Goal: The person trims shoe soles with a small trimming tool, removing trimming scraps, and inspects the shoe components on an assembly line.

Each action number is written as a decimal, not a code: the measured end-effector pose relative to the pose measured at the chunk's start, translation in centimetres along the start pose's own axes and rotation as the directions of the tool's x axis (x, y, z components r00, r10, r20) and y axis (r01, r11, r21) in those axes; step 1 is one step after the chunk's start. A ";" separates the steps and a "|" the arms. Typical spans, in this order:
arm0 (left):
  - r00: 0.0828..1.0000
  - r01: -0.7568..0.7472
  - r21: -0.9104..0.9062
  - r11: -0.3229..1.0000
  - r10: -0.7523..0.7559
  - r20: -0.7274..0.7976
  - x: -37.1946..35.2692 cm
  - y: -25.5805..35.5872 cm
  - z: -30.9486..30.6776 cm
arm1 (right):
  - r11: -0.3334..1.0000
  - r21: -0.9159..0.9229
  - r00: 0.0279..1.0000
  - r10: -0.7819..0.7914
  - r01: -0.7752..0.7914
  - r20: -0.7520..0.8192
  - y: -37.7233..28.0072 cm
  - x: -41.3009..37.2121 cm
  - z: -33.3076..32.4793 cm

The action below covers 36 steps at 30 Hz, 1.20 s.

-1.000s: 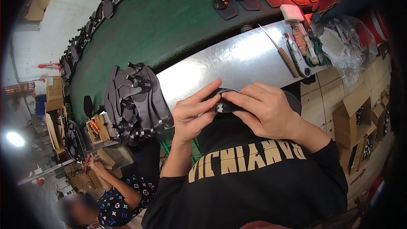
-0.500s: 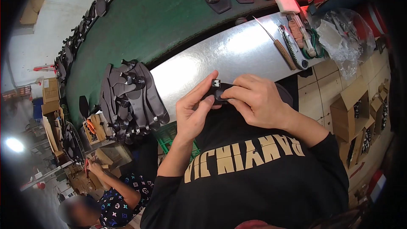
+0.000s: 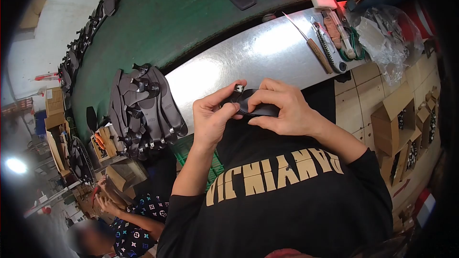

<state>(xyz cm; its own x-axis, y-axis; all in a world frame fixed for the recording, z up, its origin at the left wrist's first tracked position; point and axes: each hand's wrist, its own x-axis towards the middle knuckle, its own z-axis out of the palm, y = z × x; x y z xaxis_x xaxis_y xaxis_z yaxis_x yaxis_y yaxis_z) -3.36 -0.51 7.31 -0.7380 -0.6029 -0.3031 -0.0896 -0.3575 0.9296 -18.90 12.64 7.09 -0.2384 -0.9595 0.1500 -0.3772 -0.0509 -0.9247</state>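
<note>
Both my hands hold a dark sandal (image 3: 266,109) in front of my chest, above the near edge of the metal work surface. My left hand (image 3: 210,119) grips its strap end between thumb and fingers, near a small shiny piece (image 3: 238,88). With thumb and fingers bent, my right hand (image 3: 287,107) clasps the sole's edge; the fingers hide part of it. To the left lies a pile of similar dark sandals (image 3: 146,110), partly on the metal surface.
An awl (image 3: 318,52), a box cutter (image 3: 325,50) and a white block (image 3: 322,0) lie on the metal surface (image 3: 224,59). Beyond it, a green belt (image 3: 158,28) carries more sandals. A plastic bag (image 3: 389,43) hangs right. A co-worker (image 3: 138,224) is at lower left; cardboard boxes (image 3: 394,124) stand right.
The right hand has shifted its hold on the sandal, its fingers now more curled and apart from the thumb, showing more of the sole. The co-worker's hands have moved.
</note>
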 end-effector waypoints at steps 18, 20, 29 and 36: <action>0.986 0.162 -0.152 0.975 -0.154 0.062 0.3 0.9 -0.2 | 0.938 -0.246 0.916 -0.306 0.244 -0.258 0.1 -0.2 0.9; 0.973 0.226 -0.095 0.970 -0.220 0.065 0.3 0.9 -0.1 | 0.956 -0.214 0.924 -0.258 0.201 -0.284 0.4 -0.2 1.0; 0.989 0.144 0.109 0.984 -0.147 0.023 0.2 -0.9 1.0 | 0.958 -0.248 0.947 -0.206 0.144 -0.248 0.8 -0.8 1.0; 0.993 0.065 0.218 0.974 -0.085 0.085 -0.3 -0.4 1.4 | 0.991 -0.133 0.956 -0.052 0.014 -0.290 0.7 -1.1 1.1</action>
<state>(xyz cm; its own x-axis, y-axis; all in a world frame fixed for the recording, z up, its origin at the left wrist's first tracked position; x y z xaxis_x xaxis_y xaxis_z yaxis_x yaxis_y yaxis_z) -4.01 0.84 7.31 -0.7816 -0.5077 -0.3625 -0.2812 -0.2320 0.9312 -17.94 13.33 5.87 -0.4675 -0.8341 0.2927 -0.4961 -0.0266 -0.8679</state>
